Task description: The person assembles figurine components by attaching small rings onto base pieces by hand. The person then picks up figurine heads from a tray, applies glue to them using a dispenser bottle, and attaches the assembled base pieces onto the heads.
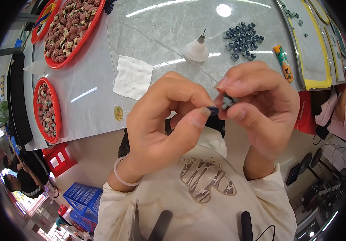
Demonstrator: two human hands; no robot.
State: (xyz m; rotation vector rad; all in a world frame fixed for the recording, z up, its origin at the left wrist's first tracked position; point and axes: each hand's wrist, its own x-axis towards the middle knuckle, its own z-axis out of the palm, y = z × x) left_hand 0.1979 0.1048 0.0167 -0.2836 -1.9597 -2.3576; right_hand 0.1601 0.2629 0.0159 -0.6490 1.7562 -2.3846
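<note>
The grey marbled table (88, 106) spreads out ahead of you. On its left stand a large red tray (55, 64) of reddish, knobbly pieces mixed with cream ones, and a smaller red tray (58, 110) nearer you. Your left hand (163, 116) and right hand (265, 104) meet before your chest, near the table's edge, each in a thumb-and-finger pinch. Beyond them lie a white cloth (132, 77), a cluster of small dark-and-grey parts (243, 40), an upright white bottle (195, 52) with a narrow tip, and an orange-and-green tube (283, 63) to the right. Your right fingertips grip a grey-green piece (228, 101); your left ones hold a dark blue disc (213, 110) just beside it. You cannot tell whether the two touch.
</note>
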